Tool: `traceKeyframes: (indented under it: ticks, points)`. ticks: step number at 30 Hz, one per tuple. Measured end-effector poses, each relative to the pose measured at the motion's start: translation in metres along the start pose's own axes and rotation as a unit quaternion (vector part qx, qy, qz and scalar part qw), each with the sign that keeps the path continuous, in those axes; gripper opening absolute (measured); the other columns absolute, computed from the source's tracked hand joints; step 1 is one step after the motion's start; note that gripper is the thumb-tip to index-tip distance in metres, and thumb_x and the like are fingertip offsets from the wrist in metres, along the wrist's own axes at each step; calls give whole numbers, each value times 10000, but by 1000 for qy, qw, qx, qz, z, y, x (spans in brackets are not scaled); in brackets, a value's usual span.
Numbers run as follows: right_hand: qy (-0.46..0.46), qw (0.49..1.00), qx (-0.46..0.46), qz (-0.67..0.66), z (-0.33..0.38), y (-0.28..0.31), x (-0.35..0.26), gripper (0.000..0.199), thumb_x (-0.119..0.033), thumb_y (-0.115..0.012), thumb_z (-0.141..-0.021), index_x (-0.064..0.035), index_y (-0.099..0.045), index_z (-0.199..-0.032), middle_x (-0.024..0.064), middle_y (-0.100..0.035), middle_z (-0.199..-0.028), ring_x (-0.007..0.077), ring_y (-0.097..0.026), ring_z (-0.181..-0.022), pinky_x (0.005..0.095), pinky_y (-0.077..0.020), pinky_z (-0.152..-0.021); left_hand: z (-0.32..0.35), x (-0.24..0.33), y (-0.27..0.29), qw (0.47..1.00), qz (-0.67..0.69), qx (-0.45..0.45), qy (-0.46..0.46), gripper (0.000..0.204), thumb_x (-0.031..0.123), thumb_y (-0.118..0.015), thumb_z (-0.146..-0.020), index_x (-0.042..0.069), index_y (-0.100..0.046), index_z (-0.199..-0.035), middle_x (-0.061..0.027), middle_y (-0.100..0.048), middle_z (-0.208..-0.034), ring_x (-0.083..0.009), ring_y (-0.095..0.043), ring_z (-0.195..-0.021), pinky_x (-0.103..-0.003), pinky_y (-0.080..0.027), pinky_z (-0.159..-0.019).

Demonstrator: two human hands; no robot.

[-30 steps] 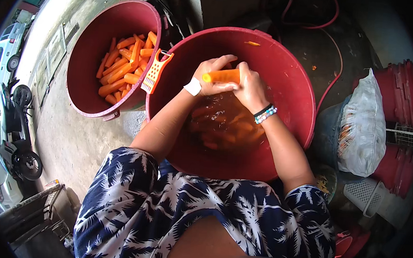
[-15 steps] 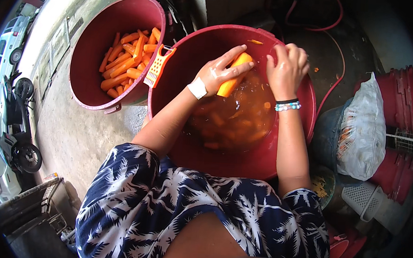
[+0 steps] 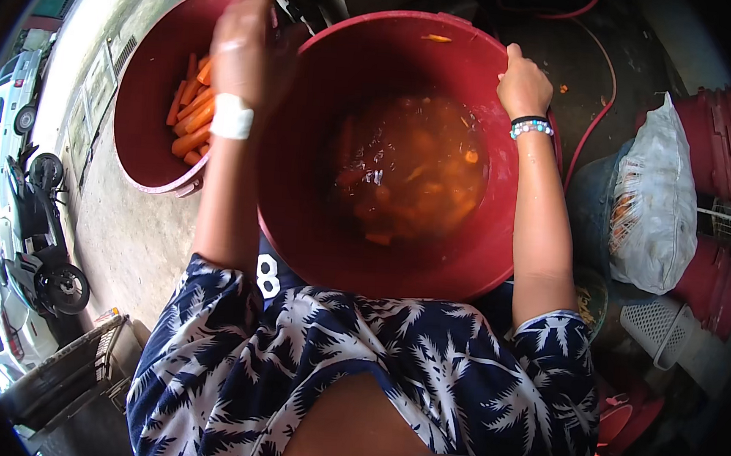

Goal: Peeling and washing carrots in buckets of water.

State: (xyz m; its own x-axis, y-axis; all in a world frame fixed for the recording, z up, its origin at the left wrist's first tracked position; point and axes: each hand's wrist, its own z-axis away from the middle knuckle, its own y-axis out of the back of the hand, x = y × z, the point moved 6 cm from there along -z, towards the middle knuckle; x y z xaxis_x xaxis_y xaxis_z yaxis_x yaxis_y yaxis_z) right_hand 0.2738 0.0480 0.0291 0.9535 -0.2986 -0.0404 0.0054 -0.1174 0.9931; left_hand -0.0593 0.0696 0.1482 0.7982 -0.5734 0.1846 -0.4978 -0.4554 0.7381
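My left hand (image 3: 244,54), smeared by motion, is over the left red bucket (image 3: 142,111), and I cannot tell how its fingers stand. Peeled orange carrots (image 3: 193,123) are piled inside that bucket, partly covered by the hand and forearm. In front of me, a large red tub (image 3: 298,223) holds murky brownish water (image 3: 412,172) with carrot pieces in it. On the tub's far right rim, my right hand (image 3: 525,85) is closed, its fingers bent over the edge. A small orange scrap (image 3: 435,38) sticks to the tub's far inner wall.
A white plastic sack (image 3: 655,206) leans on the right by a dark bucket and stacked red containers (image 3: 714,159). A white perforated basket (image 3: 657,329) lies below it. A red hose (image 3: 587,146) runs along the floor. Motorcycles (image 3: 60,287) and a white vehicle (image 3: 9,110) stand far left.
My left hand has left the tub and swung up to the left bucket; the carrot it held is no longer visible. My right hand has shifted onto the tub's rim and closed there.
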Motion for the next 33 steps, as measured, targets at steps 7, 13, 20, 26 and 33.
traceKeyframes:
  ticks: [7,13,20,26,33]
  points:
    - [28,999,38,-19,-2,8,-18,308,-209,-671,-739,-95,-511,-976,128,-631,-822,321,-620,-793,422,-492,-645,166,-31,-262,754,-37,-645,116,530,451,-658,-713,123,-593,-1124,-195,-593,-1091,-264,-605,-979,-393,-502,-784]
    - [7,998,54,-10,3,1,-3,291,-193,-677,-728,-97,-516,-950,116,-630,-807,309,-626,-760,416,-494,-635,271,-21,-282,805,94,-534,242,544,460,-622,-752,130,-541,-1177,-173,-603,-1053,-266,-609,-940,-388,-505,-751]
    - [6,998,54,-15,-1,-4,0,306,-160,-680,-711,-102,-526,-969,112,-627,-806,312,-623,-761,409,-494,-625,262,37,-289,715,392,-392,426,521,424,-549,-834,141,-431,-1256,-128,-597,-927,-251,-593,-817,-358,-500,-701]
    - [362,921,131,-56,39,19,-78,771,-20,-684,-584,-179,-409,-1287,109,-344,-1370,313,-331,-1244,577,-270,-974,117,95,-189,419,673,-420,441,487,461,-242,-957,50,-491,-1038,-85,-554,-752,-167,-517,-567,-277,-438,-500]
    - [324,930,40,-169,36,11,-98,89,-87,-621,-663,-74,-615,-752,139,-607,-651,329,-616,-690,413,-497,-610,55,64,-124,822,433,-262,263,325,247,-721,-722,-25,-627,-874,-87,-623,-754,-172,-616,-692,-289,-483,-645]
